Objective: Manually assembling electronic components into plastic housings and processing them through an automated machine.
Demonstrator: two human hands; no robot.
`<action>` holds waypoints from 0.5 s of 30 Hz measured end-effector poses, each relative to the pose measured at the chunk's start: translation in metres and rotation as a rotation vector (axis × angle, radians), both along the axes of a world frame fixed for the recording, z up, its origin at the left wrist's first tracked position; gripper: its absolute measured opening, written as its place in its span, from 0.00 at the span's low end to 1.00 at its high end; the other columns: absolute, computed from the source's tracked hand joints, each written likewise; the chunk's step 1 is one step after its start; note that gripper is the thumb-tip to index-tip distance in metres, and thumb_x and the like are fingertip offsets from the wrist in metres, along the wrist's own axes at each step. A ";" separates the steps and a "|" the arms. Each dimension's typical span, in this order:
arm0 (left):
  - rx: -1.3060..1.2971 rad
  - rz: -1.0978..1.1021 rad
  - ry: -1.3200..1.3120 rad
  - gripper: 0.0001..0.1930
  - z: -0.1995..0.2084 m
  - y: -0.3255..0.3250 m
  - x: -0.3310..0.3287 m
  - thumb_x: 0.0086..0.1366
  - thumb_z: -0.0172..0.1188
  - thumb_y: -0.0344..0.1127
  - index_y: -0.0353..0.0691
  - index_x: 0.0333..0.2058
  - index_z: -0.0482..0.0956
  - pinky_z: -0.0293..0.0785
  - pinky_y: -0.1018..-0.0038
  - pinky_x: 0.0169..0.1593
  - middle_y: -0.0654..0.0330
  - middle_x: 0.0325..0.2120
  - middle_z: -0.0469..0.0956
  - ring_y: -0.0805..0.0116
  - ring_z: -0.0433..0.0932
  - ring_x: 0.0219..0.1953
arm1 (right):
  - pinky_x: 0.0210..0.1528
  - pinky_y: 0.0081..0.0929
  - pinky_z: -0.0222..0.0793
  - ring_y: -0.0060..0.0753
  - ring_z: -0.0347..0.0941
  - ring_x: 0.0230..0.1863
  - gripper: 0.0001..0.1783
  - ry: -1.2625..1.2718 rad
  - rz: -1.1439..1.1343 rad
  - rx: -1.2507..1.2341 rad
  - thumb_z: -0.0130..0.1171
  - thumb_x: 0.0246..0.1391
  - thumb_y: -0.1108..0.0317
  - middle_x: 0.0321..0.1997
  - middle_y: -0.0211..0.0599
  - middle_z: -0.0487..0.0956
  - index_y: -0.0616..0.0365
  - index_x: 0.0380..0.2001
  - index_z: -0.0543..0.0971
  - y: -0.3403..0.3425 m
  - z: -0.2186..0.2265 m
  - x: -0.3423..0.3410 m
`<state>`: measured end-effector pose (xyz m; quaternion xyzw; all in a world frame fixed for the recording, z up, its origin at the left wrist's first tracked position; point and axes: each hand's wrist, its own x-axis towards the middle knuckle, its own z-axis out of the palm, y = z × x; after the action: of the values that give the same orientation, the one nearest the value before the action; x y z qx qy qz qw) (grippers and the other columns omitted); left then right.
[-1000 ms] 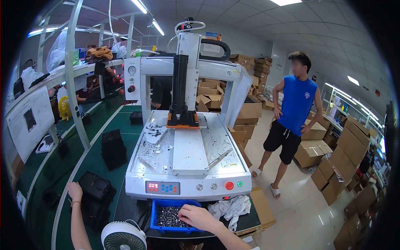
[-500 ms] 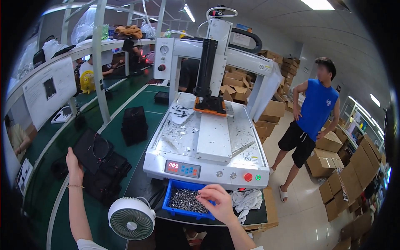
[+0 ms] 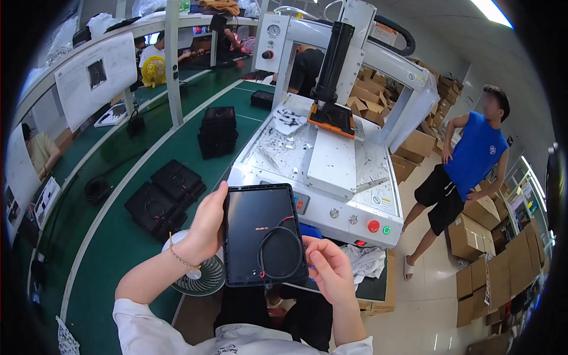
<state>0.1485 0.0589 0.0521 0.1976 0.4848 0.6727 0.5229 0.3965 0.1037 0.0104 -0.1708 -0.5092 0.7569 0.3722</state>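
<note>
A black rectangular plastic case (image 3: 244, 228) with a raised rim is held up before my body, nearly upright. My left hand (image 3: 204, 228) grips it by its left edge. Inside lies a coiled black cable (image 3: 260, 254) with short red wire ends. My right hand (image 3: 332, 269) is at the case's lower right edge, its fingers curled in and thumb pressed against them; whatever is between them is too small to make out. Behind the case, the blue bin (image 3: 310, 232) is mostly hidden.
A white benchtop machine (image 3: 367, 204) with an orange fixture (image 3: 331, 125) stands ahead. More black cases (image 3: 157, 204) lie on the green table, beside a stack (image 3: 218, 133). A small fan (image 3: 204, 283) is below my left wrist, a white cloth (image 3: 368, 263) right. A person (image 3: 482, 148) stands at right.
My left hand has lifted a case from the pile on the left and brought it to the middle. My right hand has left the bin of small metal parts for the case's edge.
</note>
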 end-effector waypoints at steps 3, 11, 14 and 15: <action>0.038 -0.109 -0.167 0.21 -0.005 -0.010 0.024 0.72 0.48 0.50 0.38 0.51 0.71 0.75 0.72 0.49 0.58 0.43 0.77 0.70 0.76 0.46 | 0.43 0.19 0.76 0.19 0.74 0.42 0.05 0.051 -0.075 -0.051 0.48 0.65 0.74 0.56 0.41 0.72 0.64 0.40 0.73 0.002 -0.008 0.009; 0.130 -0.146 0.087 0.42 -0.036 -0.019 0.074 0.54 0.66 0.23 0.35 0.63 0.50 0.74 0.70 0.52 0.52 0.50 0.69 0.65 0.73 0.50 | 0.39 0.17 0.72 0.15 0.70 0.39 0.04 -0.177 -0.234 0.135 0.56 0.62 0.73 0.41 0.26 0.73 0.60 0.38 0.74 0.006 -0.018 0.034; 0.103 -0.173 -0.024 0.36 -0.044 -0.013 0.075 0.56 0.57 0.19 0.33 0.62 0.52 0.78 0.72 0.48 0.53 0.48 0.70 0.68 0.76 0.46 | 0.40 0.15 0.69 0.19 0.71 0.39 0.03 -0.250 -0.470 0.480 0.56 0.59 0.77 0.40 0.32 0.73 0.64 0.36 0.74 0.008 -0.016 0.037; 0.139 -0.182 -0.091 0.34 -0.046 -0.012 0.076 0.57 0.55 0.18 0.33 0.61 0.53 0.78 0.73 0.47 0.53 0.48 0.71 0.68 0.76 0.46 | 0.40 0.15 0.69 0.21 0.72 0.39 0.05 -0.238 -0.484 0.490 0.58 0.56 0.81 0.38 0.34 0.74 0.66 0.36 0.75 0.008 -0.014 0.041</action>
<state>0.2245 0.0465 0.0057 0.2457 0.3928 0.6628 0.5883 0.4370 0.1119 -0.0036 -0.2791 -0.6600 0.4773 0.5085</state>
